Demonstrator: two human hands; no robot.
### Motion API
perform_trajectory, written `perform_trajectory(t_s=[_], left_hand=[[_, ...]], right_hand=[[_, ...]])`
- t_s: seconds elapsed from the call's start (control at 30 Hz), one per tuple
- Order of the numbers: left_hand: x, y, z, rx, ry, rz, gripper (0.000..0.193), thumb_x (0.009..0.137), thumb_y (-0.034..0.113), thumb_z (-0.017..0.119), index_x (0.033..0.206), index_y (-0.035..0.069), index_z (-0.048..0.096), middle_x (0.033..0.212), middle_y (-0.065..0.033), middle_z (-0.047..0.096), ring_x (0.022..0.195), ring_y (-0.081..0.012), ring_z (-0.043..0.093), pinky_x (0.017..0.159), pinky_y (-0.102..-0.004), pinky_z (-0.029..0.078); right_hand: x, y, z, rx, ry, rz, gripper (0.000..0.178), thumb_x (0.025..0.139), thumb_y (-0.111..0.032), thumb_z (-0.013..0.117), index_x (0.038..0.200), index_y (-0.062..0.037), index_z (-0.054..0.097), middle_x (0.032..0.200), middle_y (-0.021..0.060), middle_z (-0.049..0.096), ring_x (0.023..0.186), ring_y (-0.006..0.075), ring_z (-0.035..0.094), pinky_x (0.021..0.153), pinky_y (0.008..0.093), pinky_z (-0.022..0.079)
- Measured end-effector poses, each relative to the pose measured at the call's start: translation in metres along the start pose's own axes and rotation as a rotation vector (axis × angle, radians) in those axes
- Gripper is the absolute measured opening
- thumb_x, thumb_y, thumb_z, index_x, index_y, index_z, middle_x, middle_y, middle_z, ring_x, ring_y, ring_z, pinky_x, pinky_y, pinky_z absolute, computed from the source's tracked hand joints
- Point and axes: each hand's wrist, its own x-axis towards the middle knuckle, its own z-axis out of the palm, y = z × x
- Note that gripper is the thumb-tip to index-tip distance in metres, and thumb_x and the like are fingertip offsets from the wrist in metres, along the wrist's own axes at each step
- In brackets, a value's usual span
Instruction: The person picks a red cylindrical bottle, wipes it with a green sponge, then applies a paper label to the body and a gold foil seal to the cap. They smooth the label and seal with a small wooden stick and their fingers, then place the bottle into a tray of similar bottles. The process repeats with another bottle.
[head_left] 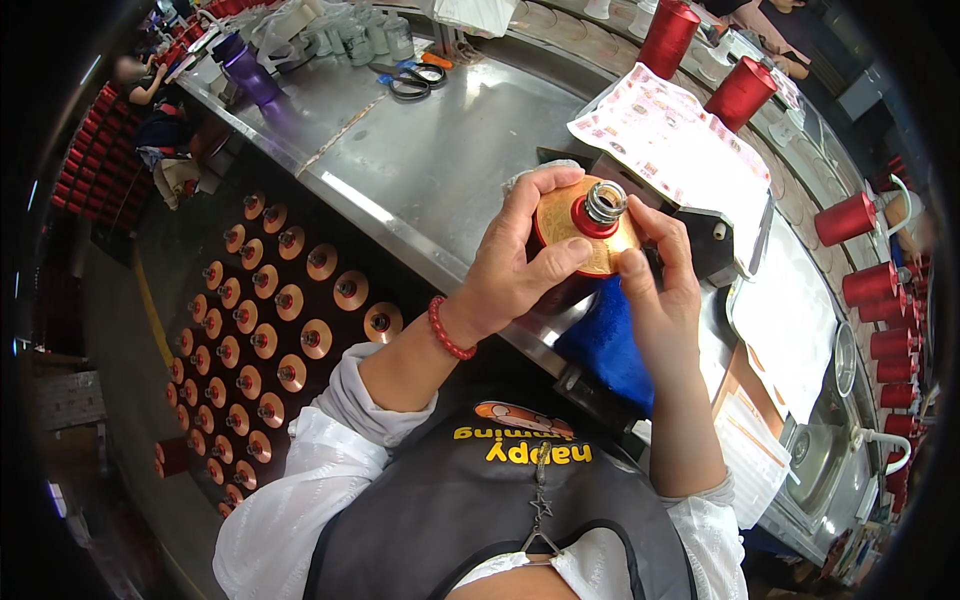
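Between my two hands is a red bottle with a gold, disc-shaped shoulder (555,218) and a threaded, glassy neck. My left hand (520,240) wraps round its left side, thumb pressed on the gold top. On the other side my right hand (662,265) has its thumb and fingers against the gold rim. The bottle stands upright at the bench's front edge; its base is hidden by my left hand and a blue cloth (612,340) below it. A dark metal fixture (705,245) is just beyond my right fingers.
On the metal bench (450,130) lie black-handled scissors (410,82) and a purple bottle (245,70). Printed sheets (680,130) are at right. Red bottles (742,92) ride a curved conveyor behind. Many gold-topped bottles (288,300) stand on the floor at left. Other people are at the far edges.
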Motion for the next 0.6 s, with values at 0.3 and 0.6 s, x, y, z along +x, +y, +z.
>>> perform_trajectory(t_s=[0.3,0.6], left_hand=[[-0.001,0.003,-0.001,0.013,-0.043,-0.001,0.063,0.094,0.020,0.065,0.145,0.001,0.032,0.142,-0.0135,0.045,0.131,-0.0189,0.046,0.112,-0.0347,0.037],[0.001,0.006,-0.001,-0.150,-0.067,-0.043,0.064,0.095,0.020,0.063,0.146,0.002,0.030,0.142,-0.0137,0.045,0.132,-0.0196,0.045,0.113,-0.0351,0.035]], right_hand=[[0.004,0.002,0.000,0.046,-0.017,-0.031,0.038,0.101,-0.021,0.059,0.131,0.0025,0.056,0.118,0.0131,0.055,0.111,0.0213,0.055,0.098,0.0318,0.043],[0.015,0.002,0.002,0.080,-0.051,0.074,0.048,0.099,-0.033,0.062,0.131,0.0020,0.055,0.116,0.0141,0.055,0.111,0.0233,0.054,0.101,0.0348,0.042]])
